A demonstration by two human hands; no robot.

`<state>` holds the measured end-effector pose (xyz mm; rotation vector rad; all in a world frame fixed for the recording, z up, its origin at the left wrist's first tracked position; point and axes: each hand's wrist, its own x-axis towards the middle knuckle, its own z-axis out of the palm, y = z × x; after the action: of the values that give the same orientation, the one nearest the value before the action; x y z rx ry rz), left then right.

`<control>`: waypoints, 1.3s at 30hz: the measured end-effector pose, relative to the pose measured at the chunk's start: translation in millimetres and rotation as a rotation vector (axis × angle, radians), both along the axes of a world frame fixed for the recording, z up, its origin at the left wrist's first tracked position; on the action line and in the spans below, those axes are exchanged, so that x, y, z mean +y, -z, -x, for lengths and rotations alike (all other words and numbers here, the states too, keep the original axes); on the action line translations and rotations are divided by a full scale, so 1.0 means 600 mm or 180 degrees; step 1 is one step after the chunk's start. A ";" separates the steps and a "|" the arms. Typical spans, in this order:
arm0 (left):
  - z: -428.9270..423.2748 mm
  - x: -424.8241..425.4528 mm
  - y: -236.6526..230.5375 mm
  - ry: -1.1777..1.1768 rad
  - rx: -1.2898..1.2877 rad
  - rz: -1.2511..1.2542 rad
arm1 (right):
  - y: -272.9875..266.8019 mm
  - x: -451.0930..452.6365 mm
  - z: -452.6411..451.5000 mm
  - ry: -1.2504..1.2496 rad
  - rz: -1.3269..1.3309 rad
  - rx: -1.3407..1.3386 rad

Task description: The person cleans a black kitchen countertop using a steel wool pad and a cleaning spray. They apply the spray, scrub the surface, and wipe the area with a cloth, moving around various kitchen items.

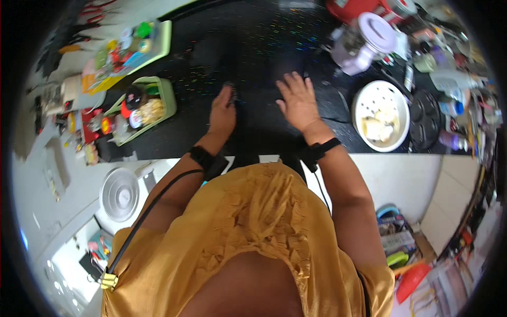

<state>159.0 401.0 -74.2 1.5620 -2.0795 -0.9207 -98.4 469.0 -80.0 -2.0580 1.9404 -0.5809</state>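
Note:
My right hand (298,104) lies palm down over the black countertop (253,47) with its fingers spread, holding nothing. To its left, my left hand (222,113) is turned on edge above the same surface. A small dark, speckled patch shows beside its fingertips; whether this is something held or just a blur is unclear. Nearest to my left hand is a green plastic basket (171,99) of jars and packets. A white colander (358,123) with pale, peeled-looking food pieces (378,128) in it stands to the right of my right hand.
A lilac lidded pitcher (376,33) stands at the back right, near a red container (352,10). A dark round-welled pan (424,119) and several bottles crowd the right end. A second loaded tray (166,43) sits back left. A white fan (120,194) stands below the counter's left side.

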 end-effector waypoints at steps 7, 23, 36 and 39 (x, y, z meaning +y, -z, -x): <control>0.037 0.052 0.048 0.0419 0.0125 0.1133 | -0.013 0.119 0.029 -0.0295 0.0014 -0.0109; -0.030 0.049 -0.019 0.1397 0.0017 -0.0175 | -0.013 0.165 0.017 -0.0459 -0.0409 0.0303; -0.335 0.082 -0.066 0.1295 -0.1704 -0.1051 | -0.027 0.153 -0.015 -0.0447 -0.0945 0.0969; -0.315 0.058 -0.059 0.1405 -0.1528 -0.1142 | -0.046 0.139 -0.035 -0.0208 -0.1124 0.0960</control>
<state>347.7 435.8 -39.0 1.6487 -2.8030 -1.2165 -77.6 552.6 -52.3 -2.0552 1.9475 0.0923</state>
